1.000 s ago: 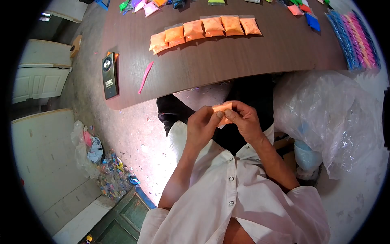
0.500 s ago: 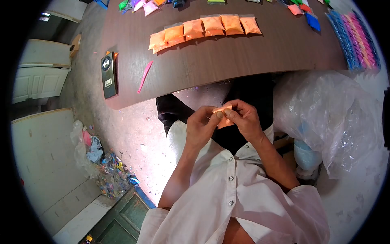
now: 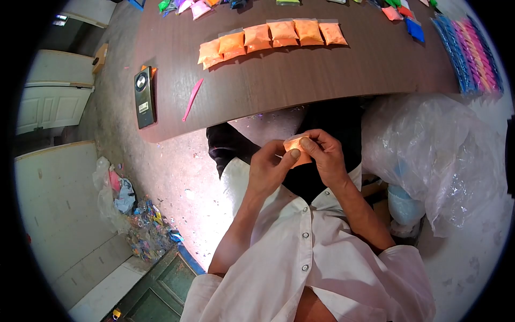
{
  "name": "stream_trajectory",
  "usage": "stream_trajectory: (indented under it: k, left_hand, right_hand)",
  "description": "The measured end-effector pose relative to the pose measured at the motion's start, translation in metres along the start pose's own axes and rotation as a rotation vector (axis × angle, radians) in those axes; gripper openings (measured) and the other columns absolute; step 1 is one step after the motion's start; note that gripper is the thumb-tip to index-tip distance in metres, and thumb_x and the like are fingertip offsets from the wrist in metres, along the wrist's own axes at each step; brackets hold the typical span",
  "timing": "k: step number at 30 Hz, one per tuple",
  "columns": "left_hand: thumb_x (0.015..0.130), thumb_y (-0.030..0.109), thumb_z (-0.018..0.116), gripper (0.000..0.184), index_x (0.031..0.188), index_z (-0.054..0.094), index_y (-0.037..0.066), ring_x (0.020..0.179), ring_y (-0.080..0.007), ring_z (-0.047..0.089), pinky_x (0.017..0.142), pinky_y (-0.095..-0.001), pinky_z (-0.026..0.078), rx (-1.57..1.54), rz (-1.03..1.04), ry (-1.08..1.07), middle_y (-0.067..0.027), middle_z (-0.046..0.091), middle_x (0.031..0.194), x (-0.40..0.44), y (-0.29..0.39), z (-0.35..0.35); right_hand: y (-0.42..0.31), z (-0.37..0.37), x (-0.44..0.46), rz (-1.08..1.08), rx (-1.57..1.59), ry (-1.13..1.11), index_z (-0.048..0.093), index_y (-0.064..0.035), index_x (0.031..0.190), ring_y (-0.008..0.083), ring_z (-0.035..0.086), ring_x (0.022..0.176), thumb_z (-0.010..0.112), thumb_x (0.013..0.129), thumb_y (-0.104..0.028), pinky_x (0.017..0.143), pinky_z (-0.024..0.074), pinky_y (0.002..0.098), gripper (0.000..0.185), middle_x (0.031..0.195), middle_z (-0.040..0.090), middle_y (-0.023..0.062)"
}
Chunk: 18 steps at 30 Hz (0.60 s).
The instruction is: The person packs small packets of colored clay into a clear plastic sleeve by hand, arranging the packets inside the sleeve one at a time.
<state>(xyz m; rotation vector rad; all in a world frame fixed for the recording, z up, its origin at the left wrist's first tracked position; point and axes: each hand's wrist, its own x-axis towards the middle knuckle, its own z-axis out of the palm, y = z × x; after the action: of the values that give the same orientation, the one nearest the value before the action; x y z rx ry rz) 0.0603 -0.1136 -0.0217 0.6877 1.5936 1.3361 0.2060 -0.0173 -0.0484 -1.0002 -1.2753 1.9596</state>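
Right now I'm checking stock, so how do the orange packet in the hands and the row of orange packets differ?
The held packet is single; the row has several packets.
The held packet is gripped by the left hand and right hand; the row lies on the table.
The hands partly cover the held packet; no hand covers the row.
Both look orange.

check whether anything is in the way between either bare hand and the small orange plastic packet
Nothing visible: the bare left hand and bare right hand both hold the small orange plastic packet directly.
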Motion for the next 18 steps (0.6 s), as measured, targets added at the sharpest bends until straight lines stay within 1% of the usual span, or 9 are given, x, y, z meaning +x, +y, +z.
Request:
stream_trajectory:
  k: [1,5,7,10,12,14,16,17,18]
  left_hand:
    - [0.101,0.024,0.076,0.028,0.100,0.072,-0.004,0.077,-0.0084,0.064,0.068,-0.0251,0.052,0.006,-0.027,-0.037,-0.0043,0.071,0.082,0.000,-0.003,-0.001]
    - [0.101,0.024,0.076,0.028,0.099,0.072,-0.003,0.077,-0.0074,0.063,0.069,-0.0254,0.052,0.047,-0.043,-0.085,-0.0038,0.071,0.082,0.000,-0.009,-0.008]
    - [0.101,0.023,0.077,0.028,0.097,0.071,-0.003,0.075,-0.0068,0.059,0.067,-0.0254,0.050,0.056,0.015,-0.039,-0.0024,0.068,0.081,0.000,-0.010,-0.008]
    - [0.101,0.021,0.076,0.026,0.095,0.070,-0.003,0.073,-0.0065,0.055,0.065,-0.0250,0.047,0.089,0.032,0.013,0.0004,0.065,0.079,-0.002,0.004,-0.007]
    - [0.100,0.020,0.077,0.025,0.096,0.070,-0.003,0.074,-0.0064,0.055,0.065,-0.0248,0.046,0.032,-0.007,-0.002,0.0008,0.065,0.080,-0.002,0.003,-0.006]
    - [0.099,0.020,0.078,0.024,0.096,0.070,-0.002,0.074,-0.0063,0.055,0.065,-0.0245,0.046,-0.026,-0.045,-0.017,0.0012,0.065,0.081,-0.002,0.001,-0.007]
    - [0.098,0.021,0.079,0.023,0.099,0.071,-0.001,0.079,-0.0056,0.057,0.069,-0.0239,0.048,0.102,-0.051,0.015,0.0014,0.066,0.085,-0.002,-0.005,-0.002]
    - [0.098,0.023,0.079,0.026,0.107,0.073,-0.001,0.084,-0.0057,0.058,0.073,-0.0234,0.048,0.078,-0.045,-0.051,0.0017,0.067,0.091,-0.001,-0.019,-0.007]
    - [0.100,0.023,0.076,0.030,0.117,0.074,-0.002,0.087,-0.0062,0.059,0.074,-0.0230,0.049,-0.020,-0.043,-0.082,0.0015,0.070,0.097,-0.005,-0.005,-0.002]
  right_hand:
    - [0.000,-0.001,0.000,0.000,0.000,0.000,0.072,-0.0018,0.110,0.0067,0.064,0.085,0.070,0.105,-0.019,0.076,0.0553,0.0233,0.018,0.095,0.071,0.0011]
    - [0.000,-0.005,-0.001,0.036,0.043,-0.049,0.071,-0.0021,0.113,0.0068,0.064,0.087,0.070,0.105,-0.019,0.077,0.0554,0.0231,0.018,0.098,0.071,0.0017]
    - [0.000,-0.005,-0.002,0.043,0.055,-0.082,0.071,-0.0017,0.115,0.0071,0.065,0.088,0.070,0.105,-0.018,0.078,0.0556,0.0232,0.019,0.100,0.071,0.0017]
    - [-0.003,-0.002,-0.002,0.044,0.082,-0.132,0.070,-0.0012,0.120,0.0077,0.066,0.092,0.069,0.105,-0.017,0.080,0.0561,0.0239,0.021,0.105,0.071,0.0027]
    - [-0.008,-0.004,-0.002,0.089,0.131,-0.181,0.070,-0.0003,0.123,0.0091,0.068,0.095,0.069,0.105,-0.016,0.082,0.0569,0.0246,0.024,0.108,0.072,0.0039]
    - [0.000,-0.002,-0.001,0.057,0.118,-0.148,0.070,-0.0003,0.124,0.0094,0.068,0.095,0.070,0.105,-0.016,0.082,0.0573,0.0250,0.025,0.109,0.072,0.0040]
    - [0.006,-0.004,0.001,0.005,0.065,-0.086,0.070,-0.0002,0.124,0.0098,0.068,0.095,0.070,0.104,-0.016,0.083,0.0578,0.0254,0.025,0.109,0.073,0.0042]
    - [0.009,-0.002,0.000,0.045,0.092,-0.073,0.070,-0.0002,0.125,0.0098,0.068,0.095,0.071,0.104,-0.016,0.083,0.0580,0.0255,0.026,0.109,0.073,0.0043]
    - [0.007,-0.003,-0.002,0.080,0.115,-0.053,0.070,-0.0003,0.125,0.0099,0.069,0.095,0.071,0.104,-0.015,0.083,0.0581,0.0257,0.026,0.108,0.073,0.0043]
